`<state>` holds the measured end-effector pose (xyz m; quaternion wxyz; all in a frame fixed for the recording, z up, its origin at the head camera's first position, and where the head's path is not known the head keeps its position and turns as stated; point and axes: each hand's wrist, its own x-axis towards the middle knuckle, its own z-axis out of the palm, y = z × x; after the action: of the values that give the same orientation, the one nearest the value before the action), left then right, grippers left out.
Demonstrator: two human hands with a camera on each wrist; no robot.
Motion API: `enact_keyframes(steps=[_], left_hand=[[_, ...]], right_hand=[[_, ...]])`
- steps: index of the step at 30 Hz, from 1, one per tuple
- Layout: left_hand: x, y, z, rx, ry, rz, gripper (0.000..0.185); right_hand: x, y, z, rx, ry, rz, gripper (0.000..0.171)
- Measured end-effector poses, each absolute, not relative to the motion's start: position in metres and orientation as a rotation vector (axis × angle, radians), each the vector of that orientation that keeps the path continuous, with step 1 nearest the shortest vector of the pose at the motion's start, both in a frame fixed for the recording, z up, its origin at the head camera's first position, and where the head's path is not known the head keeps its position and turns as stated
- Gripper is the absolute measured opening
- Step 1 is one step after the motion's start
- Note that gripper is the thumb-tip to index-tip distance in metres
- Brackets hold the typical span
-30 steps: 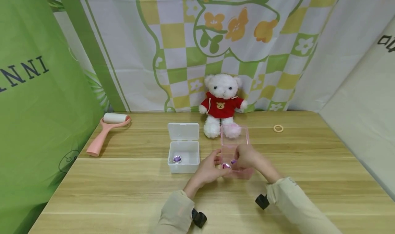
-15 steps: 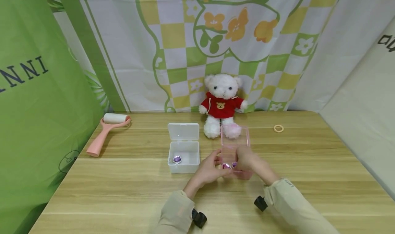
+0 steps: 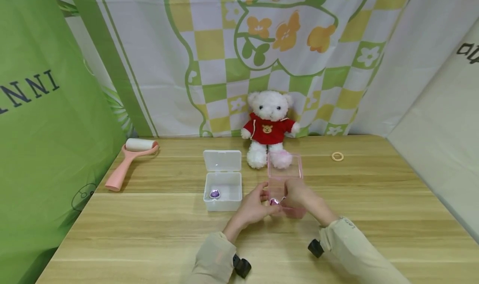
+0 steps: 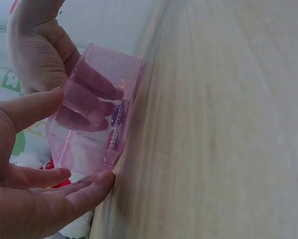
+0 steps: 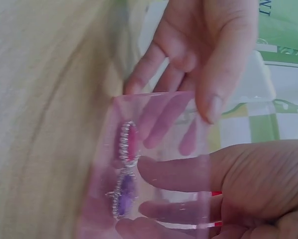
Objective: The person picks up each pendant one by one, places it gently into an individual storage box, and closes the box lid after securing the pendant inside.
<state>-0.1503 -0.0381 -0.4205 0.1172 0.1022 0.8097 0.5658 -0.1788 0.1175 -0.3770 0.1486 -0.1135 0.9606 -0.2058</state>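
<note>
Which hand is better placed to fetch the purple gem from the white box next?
Probably left. The left hand lies beside the white box holding the purple gem; the right hand has fingers inside the pink box.

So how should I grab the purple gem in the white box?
Come straight down from above: the white box is open, its lid flipped back. Pinch the purple gem by its rim with two fingertips, since it looks small and lies flat on the floor near the left wall, leaving little room there.
</note>
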Motion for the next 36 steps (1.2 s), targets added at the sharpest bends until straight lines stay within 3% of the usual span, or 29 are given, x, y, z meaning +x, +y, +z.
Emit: enact_keyframes(steps=[6,10,15,21,27,36], left_hand=[[-0.148,-0.039,-0.418,0.313,2.401,1.623,0.081],[-0.147,-0.047,-0.406,0.357,2.409,1.624,0.077],[-0.145,-0.07,-0.376,0.444,2.42,1.705,0.062],[-0.143,-0.117,-0.349,0.422,2.478,1.879,0.046],[-0.149,-0.169,-0.365,0.287,2.574,1.964,0.047],[-0.152,-0.204,-0.407,0.147,2.359,1.828,0.066]], right_hand=[[-0.179,0.117,-0.368,-0.392,2.777,-0.651,0.023],[-0.18,0.115,-0.362,-0.581,2.827,-0.786,0.018],[-0.182,0.108,-0.354,-0.755,2.883,-0.92,0.013],[-0.187,0.099,-0.352,-0.677,2.837,-1.114,0.012],[-0.196,0.088,-0.355,-0.646,2.8,-1.322,0.013],[-0.209,0.068,-0.36,-0.486,2.471,-1.622,0.033]])
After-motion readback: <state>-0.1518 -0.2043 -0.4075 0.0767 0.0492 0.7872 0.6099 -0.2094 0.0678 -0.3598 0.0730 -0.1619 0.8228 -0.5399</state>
